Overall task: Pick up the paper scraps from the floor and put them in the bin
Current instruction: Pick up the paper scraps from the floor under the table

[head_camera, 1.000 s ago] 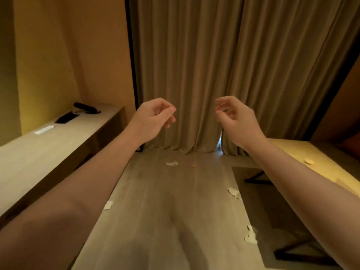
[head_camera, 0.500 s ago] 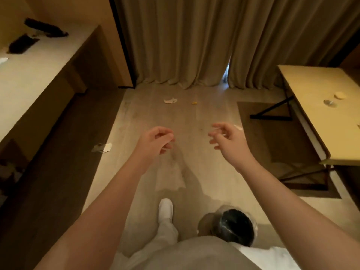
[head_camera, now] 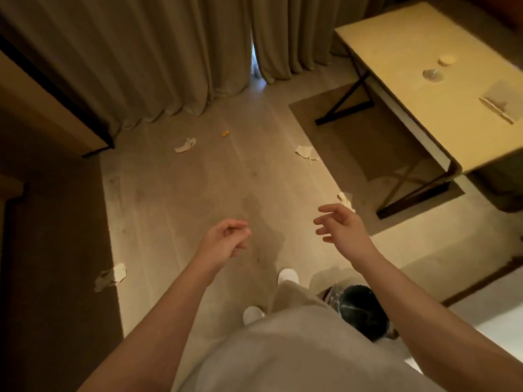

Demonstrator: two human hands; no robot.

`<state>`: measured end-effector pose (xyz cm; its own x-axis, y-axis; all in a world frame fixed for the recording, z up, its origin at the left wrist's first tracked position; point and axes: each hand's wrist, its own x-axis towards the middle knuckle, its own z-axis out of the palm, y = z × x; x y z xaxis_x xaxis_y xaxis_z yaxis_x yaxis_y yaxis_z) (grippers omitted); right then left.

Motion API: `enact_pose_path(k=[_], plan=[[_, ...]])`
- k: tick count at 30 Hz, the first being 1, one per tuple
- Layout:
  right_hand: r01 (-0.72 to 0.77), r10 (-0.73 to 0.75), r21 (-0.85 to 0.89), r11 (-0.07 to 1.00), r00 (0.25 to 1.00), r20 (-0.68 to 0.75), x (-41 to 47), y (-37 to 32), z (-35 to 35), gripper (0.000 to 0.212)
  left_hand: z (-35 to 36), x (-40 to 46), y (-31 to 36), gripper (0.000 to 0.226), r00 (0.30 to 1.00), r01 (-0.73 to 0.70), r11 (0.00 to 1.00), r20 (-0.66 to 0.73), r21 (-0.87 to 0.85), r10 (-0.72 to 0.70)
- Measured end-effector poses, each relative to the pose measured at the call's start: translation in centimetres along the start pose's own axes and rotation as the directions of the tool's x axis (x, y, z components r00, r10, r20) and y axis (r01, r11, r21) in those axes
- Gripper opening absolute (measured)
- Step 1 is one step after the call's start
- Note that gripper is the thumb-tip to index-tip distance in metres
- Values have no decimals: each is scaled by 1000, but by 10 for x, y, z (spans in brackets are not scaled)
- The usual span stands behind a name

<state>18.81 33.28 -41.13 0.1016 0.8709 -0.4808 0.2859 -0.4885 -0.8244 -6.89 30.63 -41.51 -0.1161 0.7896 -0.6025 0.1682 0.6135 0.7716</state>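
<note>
Pale floorboards (head_camera: 175, 210) now fill the view, since the gaze has dropped from the curtains to the feet. Both grips are empty: the left hand (head_camera: 226, 239) loosely curled, the right hand (head_camera: 343, 230) fingers apart, nearest scrap (head_camera: 345, 200) just beyond at 12 o'clock. Other scraps lie at 9 (head_camera: 111, 276), 11 (head_camera: 185, 145) and 1 o'clock (head_camera: 305, 153); the black-lined bin (head_camera: 359, 309) stands at 5 o'clock by the feet, the surface (head_camera: 424, 89) at 2, so picking has yet to begin.

Long beige pleated curtains (head_camera: 158, 60) hang to the pale wood-plank floor (head_camera: 181, 210), parted by a thin bright gap. Right: pale yellow rectangular table (head_camera: 424, 89) on dark crossed metal legs (head_camera: 407, 190), standing over a brown rug (head_camera: 353, 137). On the tabletop: a small round cream disc (head_camera: 447, 60), a clear glass piece (head_camera: 432, 75), a grey flat pad (head_camera: 505, 99). Dark brown carpet strip (head_camera: 53, 250) runs along the left.
</note>
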Motion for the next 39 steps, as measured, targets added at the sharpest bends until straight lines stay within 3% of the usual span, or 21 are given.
enact_pose_path(k=[9,16,24,30,33,39], plan=[[-180,201,167,969,972,-118,160,3,-47,26,68,168,110,15,987,4,977,158,212,-38],[-353,370,140,925,920,-130,265,6,-109,25,151,281,197,9,958,59,927,239,371,-157],[-503,550,254,826,818,-170,337,38,-117,24,220,396,233,3,897,86,826,317,556,-307],[-539,662,429,725,718,-217,419,64,-92,16,258,506,236,21,825,15,685,378,729,-420],[-537,707,494,684,655,-266,469,81,-78,18,278,575,226,27,798,-96,598,420,795,-431],[-592,684,345,729,651,-330,566,153,-46,31,326,718,167,31,767,-331,482,529,811,-364]])
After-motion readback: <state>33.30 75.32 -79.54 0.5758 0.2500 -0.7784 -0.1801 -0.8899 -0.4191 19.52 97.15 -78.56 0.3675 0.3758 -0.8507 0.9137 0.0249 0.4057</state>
